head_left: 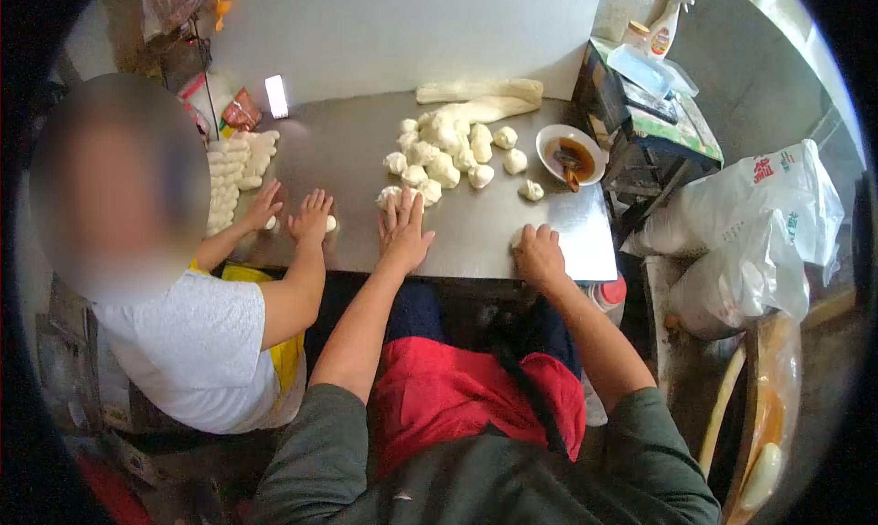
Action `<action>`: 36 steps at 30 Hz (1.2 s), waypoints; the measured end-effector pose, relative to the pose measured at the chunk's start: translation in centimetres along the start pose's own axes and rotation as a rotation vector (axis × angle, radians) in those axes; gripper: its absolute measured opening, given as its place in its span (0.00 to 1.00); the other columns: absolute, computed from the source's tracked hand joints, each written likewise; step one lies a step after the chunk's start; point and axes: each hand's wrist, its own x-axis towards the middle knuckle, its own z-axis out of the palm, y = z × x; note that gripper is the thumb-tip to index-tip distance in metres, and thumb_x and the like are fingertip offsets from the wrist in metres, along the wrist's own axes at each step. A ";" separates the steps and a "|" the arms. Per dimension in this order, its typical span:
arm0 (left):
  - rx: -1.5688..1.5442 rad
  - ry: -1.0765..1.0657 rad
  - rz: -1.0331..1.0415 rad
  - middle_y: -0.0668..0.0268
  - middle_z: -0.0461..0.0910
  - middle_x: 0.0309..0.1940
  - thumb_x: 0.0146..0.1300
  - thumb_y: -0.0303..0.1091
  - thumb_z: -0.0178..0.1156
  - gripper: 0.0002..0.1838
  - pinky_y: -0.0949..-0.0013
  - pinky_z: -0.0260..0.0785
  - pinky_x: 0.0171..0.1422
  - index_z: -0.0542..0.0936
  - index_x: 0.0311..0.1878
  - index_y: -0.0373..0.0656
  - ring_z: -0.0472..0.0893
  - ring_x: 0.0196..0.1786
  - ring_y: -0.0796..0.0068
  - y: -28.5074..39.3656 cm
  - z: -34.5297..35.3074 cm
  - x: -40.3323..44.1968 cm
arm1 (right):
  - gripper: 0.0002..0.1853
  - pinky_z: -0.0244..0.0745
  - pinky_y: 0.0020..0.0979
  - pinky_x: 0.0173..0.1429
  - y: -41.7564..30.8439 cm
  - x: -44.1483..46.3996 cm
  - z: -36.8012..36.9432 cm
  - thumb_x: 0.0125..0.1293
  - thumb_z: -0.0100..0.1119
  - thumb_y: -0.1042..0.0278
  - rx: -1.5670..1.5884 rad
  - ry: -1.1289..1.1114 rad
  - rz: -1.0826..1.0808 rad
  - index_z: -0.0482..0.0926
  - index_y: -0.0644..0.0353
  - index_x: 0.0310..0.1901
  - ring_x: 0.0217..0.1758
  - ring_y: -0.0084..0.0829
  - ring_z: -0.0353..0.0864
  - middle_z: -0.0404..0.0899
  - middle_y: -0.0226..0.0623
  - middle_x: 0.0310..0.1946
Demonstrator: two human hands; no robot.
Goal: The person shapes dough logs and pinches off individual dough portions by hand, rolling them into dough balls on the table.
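Note:
My left hand (404,237) lies palm down on the metal table with fingers stretched forward. Its fingertips are at the near edge of a heap of pale dough pieces (443,170). My right hand (540,252) rests near the table's front edge, fingers curled down. A pale bit of dough (517,238) shows at its left side; the rest is hidden beneath the hand. One loose dough piece (530,190) sits just beyond my right hand. Behind the heap lies a long roll of dough (494,104).
A white bowl (547,141) with brown liquid and a utensil stands at the right. To the left, a co-worker's hands (309,219) press small dough pieces beside rows of shaped dough (229,173). A lit phone (276,97) leans at the back. Plastic bags (745,269) stand right.

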 end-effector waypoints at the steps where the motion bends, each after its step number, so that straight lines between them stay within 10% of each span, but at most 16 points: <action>1: 0.008 0.008 0.012 0.49 0.50 0.82 0.68 0.52 0.63 0.42 0.38 0.48 0.82 0.61 0.79 0.45 0.45 0.84 0.42 0.5 -0.8 0.6 | 0.19 0.80 0.51 0.55 0.0 0.0 -0.2 0.63 0.63 0.62 0.011 0.020 -0.016 0.73 0.65 0.50 0.55 0.58 0.75 0.73 0.58 0.48; 4: -0.010 0.192 -0.050 0.48 0.61 0.78 0.69 0.52 0.64 0.37 0.37 0.57 0.77 0.68 0.75 0.42 0.59 0.80 0.47 4.5 -2.0 1.0 | 0.16 0.79 0.52 0.53 0.4 0.2 -0.7 0.65 0.60 0.65 0.120 -0.049 -0.008 0.73 0.66 0.49 0.53 0.58 0.77 0.75 0.59 0.47; 6: -0.668 0.183 -0.117 0.44 0.79 0.61 0.70 0.55 0.62 0.31 0.46 0.67 0.70 0.79 0.62 0.37 0.77 0.67 0.48 9.1 -3.5 0.9 | 0.14 0.80 0.55 0.51 -1.5 -0.2 -2.1 0.65 0.59 0.69 0.320 -0.011 -0.095 0.72 0.67 0.49 0.44 0.60 0.80 0.76 0.58 0.46; 8: -0.894 -0.270 -0.184 0.44 0.86 0.43 0.71 0.58 0.59 0.31 0.50 0.73 0.61 0.84 0.47 0.32 0.84 0.52 0.44 11.3 -1.8 2.4 | 0.14 0.80 0.55 0.48 -3.4 -0.3 -1.0 0.65 0.60 0.69 0.402 0.077 -0.232 0.72 0.64 0.49 0.43 0.60 0.81 0.77 0.55 0.43; 11: -0.977 -0.320 -0.374 0.41 0.85 0.42 0.72 0.56 0.56 0.29 0.50 0.74 0.58 0.85 0.40 0.33 0.84 0.50 0.40 13.0 -1.5 1.5 | 0.25 0.79 0.53 0.51 -4.8 -1.1 -1.9 0.58 0.72 0.64 0.449 0.094 -0.144 0.72 0.60 0.54 0.46 0.61 0.82 0.77 0.55 0.43; 15: -0.903 -0.106 -0.071 0.45 0.85 0.41 0.73 0.47 0.55 0.20 0.51 0.75 0.54 0.82 0.44 0.37 0.84 0.47 0.45 14.0 -0.6 -0.9 | 0.29 0.80 0.53 0.51 -2.9 -1.0 -2.6 0.50 0.79 0.59 0.382 -0.032 -0.062 0.78 0.61 0.52 0.49 0.59 0.84 0.84 0.56 0.44; 21: -0.756 0.199 -0.081 0.44 0.85 0.38 0.68 0.48 0.62 0.19 0.49 0.75 0.51 0.82 0.40 0.38 0.84 0.45 0.40 17.0 -3.7 -2.0 | 0.17 0.79 0.53 0.52 -5.9 -2.3 -5.4 0.64 0.63 0.58 0.496 -0.123 0.115 0.83 0.63 0.49 0.49 0.59 0.85 0.86 0.57 0.42; 30: -1.023 0.032 -0.333 0.44 0.85 0.37 0.66 0.45 0.61 0.18 0.48 0.76 0.50 0.86 0.38 0.37 0.84 0.44 0.38 15.4 -2.5 -1.1 | 0.14 0.81 0.53 0.50 -7.3 -2.8 -4.2 0.68 0.60 0.59 0.251 0.100 0.081 0.80 0.65 0.42 0.46 0.55 0.88 0.86 0.57 0.42; 36: -0.725 0.239 -0.094 0.44 0.85 0.37 0.64 0.50 0.67 0.20 0.49 0.76 0.50 0.86 0.42 0.40 0.84 0.42 0.39 16.3 -2.2 -1.9 | 0.22 0.80 0.52 0.54 -5.4 -0.3 -3.2 0.69 0.58 0.53 0.402 -0.380 0.200 0.80 0.60 0.58 0.54 0.55 0.85 0.86 0.55 0.50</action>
